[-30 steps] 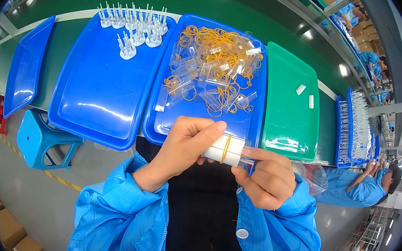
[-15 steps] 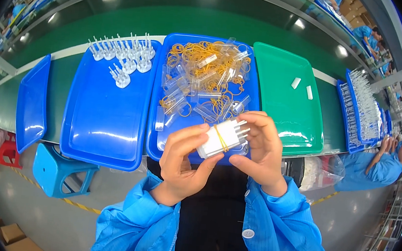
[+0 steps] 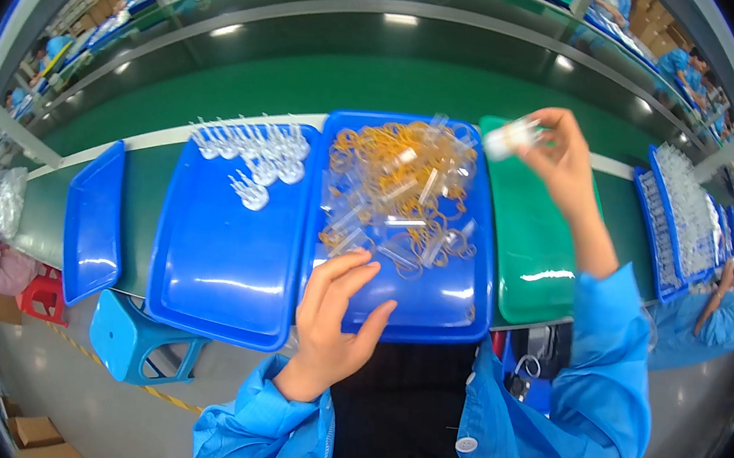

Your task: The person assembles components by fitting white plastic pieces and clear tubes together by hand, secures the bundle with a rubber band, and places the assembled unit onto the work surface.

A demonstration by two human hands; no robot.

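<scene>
My right hand [image 3: 562,164] reaches over the far end of the green tray [image 3: 534,238]. Between its thumb and fingers is a white block with pins [image 3: 512,140], smeared by motion. The small white pieces seen earlier in that tray do not show now. My left hand [image 3: 336,324] holds nothing, its fingers spread above the near left edge of the middle blue tray [image 3: 417,310]. Yellow rubber bands [image 3: 385,146] and short clear plastic tubes [image 3: 405,222] lie mixed in that tray, farther away than the left hand.
Left of the middle tray, a blue tray [image 3: 227,241] holds several white pronged pieces [image 3: 250,190] at its far end. Another blue tray [image 3: 95,223] tilts at far left. Stacked trays of pronged pieces [image 3: 683,222] stand right, near a co-worker [image 3: 704,323]. A blue stool [image 3: 136,339] is below.
My right hand has carried the white block away from my left hand, to the far right over the green tray. My left hand has let go of it. The whole view has shifted.
</scene>
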